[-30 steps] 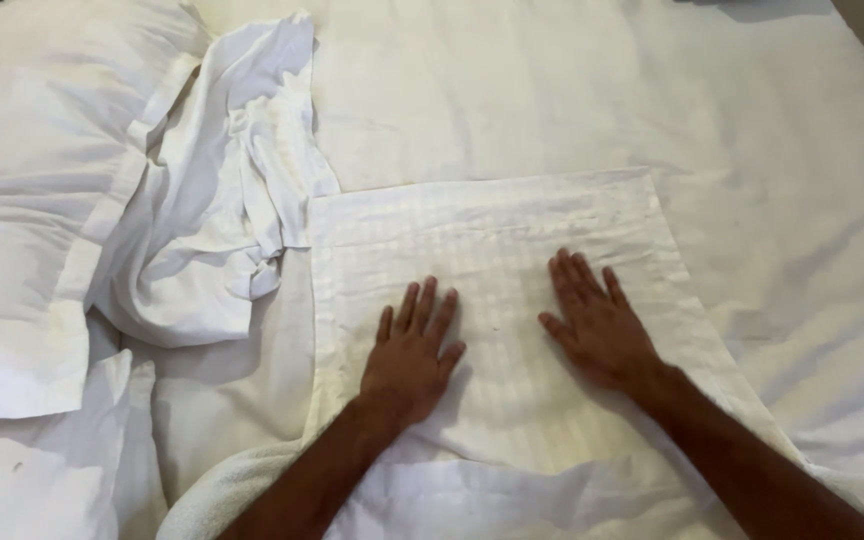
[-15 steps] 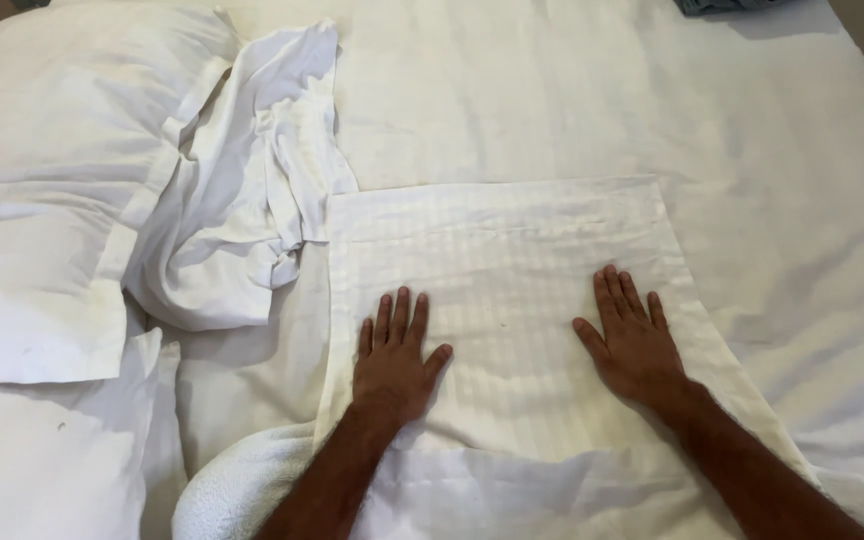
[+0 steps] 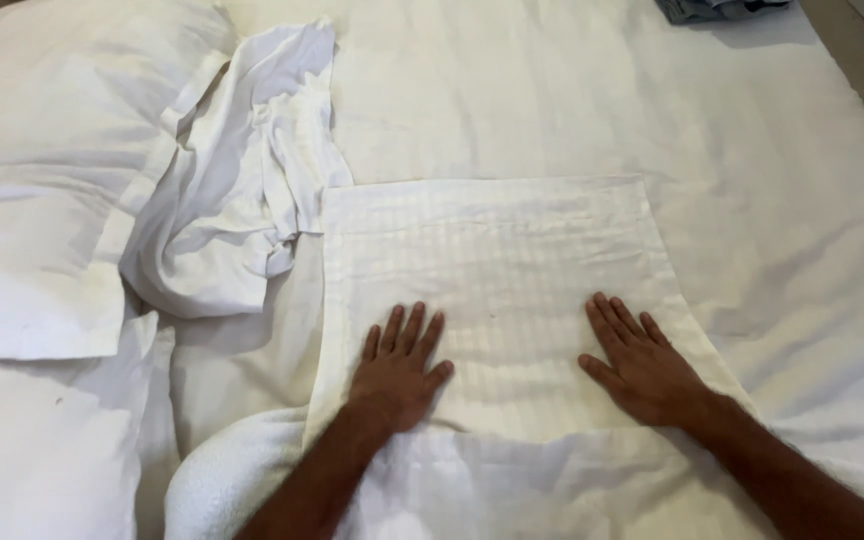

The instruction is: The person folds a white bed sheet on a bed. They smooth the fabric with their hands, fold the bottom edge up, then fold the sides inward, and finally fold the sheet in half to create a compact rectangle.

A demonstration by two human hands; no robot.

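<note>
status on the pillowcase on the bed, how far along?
Done: the white striped pillowcase lies spread flat and square on the white bedsheet. In hand: left hand and right hand press palms down on its near part, fingers spread. Left: it looks unfolded, and a crumpled white cloth lies loose beside it against the white pillows.

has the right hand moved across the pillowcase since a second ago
Yes. The right hand has slid outward toward the right edge of the striped pillowcase, away from the left hand.
</note>
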